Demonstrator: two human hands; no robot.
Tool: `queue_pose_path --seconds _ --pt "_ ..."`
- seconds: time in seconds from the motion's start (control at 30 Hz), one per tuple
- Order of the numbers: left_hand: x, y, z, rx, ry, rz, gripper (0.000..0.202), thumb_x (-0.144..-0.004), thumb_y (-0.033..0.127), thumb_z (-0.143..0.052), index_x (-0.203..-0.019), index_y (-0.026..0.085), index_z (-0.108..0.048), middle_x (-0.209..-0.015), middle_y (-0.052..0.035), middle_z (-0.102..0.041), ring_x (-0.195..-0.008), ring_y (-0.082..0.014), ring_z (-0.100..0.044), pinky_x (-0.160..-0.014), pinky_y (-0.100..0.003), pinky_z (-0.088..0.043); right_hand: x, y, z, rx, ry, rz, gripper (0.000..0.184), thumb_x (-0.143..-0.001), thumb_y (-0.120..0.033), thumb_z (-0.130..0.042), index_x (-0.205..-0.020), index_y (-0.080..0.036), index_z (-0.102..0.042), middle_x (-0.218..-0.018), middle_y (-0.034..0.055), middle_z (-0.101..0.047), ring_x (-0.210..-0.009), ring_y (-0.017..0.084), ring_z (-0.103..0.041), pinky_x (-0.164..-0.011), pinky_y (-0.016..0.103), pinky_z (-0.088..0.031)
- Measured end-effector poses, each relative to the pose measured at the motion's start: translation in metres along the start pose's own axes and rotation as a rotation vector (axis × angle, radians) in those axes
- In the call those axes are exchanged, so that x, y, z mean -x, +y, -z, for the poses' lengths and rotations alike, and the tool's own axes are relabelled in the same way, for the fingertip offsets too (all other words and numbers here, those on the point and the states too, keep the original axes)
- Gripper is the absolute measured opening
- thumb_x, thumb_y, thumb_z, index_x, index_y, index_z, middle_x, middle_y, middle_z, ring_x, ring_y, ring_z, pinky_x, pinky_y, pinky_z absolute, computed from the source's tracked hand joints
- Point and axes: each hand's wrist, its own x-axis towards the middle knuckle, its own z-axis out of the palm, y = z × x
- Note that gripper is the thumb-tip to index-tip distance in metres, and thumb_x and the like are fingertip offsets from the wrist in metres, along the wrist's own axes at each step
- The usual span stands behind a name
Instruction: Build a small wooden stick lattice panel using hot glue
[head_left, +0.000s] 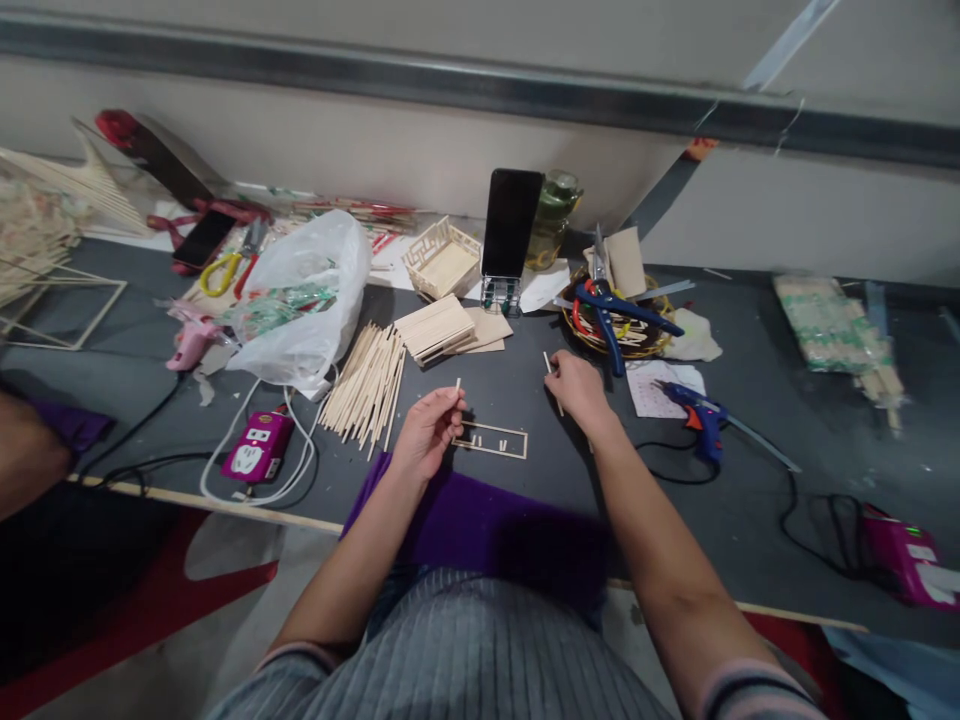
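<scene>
My left hand (429,428) pinches a short thin wooden stick (457,392) upright, just left of a small rectangular stick frame (491,440) lying on the dark table (750,480). My right hand (576,388) is closed on another thin stick (552,378) a little right of the frame, resting on the table. A loose pile of wooden sticks (367,385) lies left of my left hand. A blue glue gun (697,410) sits to the right of my right hand.
A phone (510,225) stands in a holder at the back. Blue pliers (619,315) lie on a wire coil. A plastic bag (307,290), a pink power strip (255,450), stacked wood sheets (435,328) and a small wooden tray (441,260) are around. Another person's arm (30,450) is at left.
</scene>
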Motion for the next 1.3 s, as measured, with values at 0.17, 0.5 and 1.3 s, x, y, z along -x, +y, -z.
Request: queue_pose_path --seconds 0.17,0.5,1.3 --pt "0.003 -0.011 -0.011 -0.041 -0.058 0.037 0.035 -0.056 0.032 -0.088 -0.077 0.010 -0.070 -0.065 0.0001 -0.066 -0.047 -0.0035 -0.052 -0.041 -0.013 -0.044 0.021 -0.008 -0.002 -0.421 -0.056 0.042 0.020 -0.086 -0.032 -0.054 -0.094 -0.017 -0.065 -0.065 -0.0007 -0.059 -0.056 0.013 -0.055 -0.049 0.023 -0.042" --pt "0.009 -0.029 -0.021 -0.133 -0.150 0.093 0.039 -0.057 0.039 -0.088 -0.075 0.010 -0.071 -0.064 -0.0014 -0.066 -0.047 -0.0064 -0.055 -0.039 -0.016 -0.046 0.047 -0.030 -0.001 -1.337 -0.190 -0.011 0.030 -0.062 -0.040 -0.081 -0.068 -0.018 -0.061 -0.057 -0.0045 -0.056 -0.046 0.005 -0.042 -0.037 0.015 -0.027" --pt "0.018 -0.033 -0.025 -0.197 -0.262 -0.009 0.039 -0.060 0.044 -0.087 -0.078 0.011 -0.076 -0.071 -0.0068 -0.072 -0.052 -0.0083 -0.058 -0.047 -0.020 -0.051 0.076 -0.031 -0.011 -1.438 -0.266 -0.110 0.028 -0.059 -0.039 -0.086 -0.067 -0.016 -0.070 -0.055 -0.0021 -0.058 -0.045 0.005 -0.041 -0.037 0.017 -0.029"
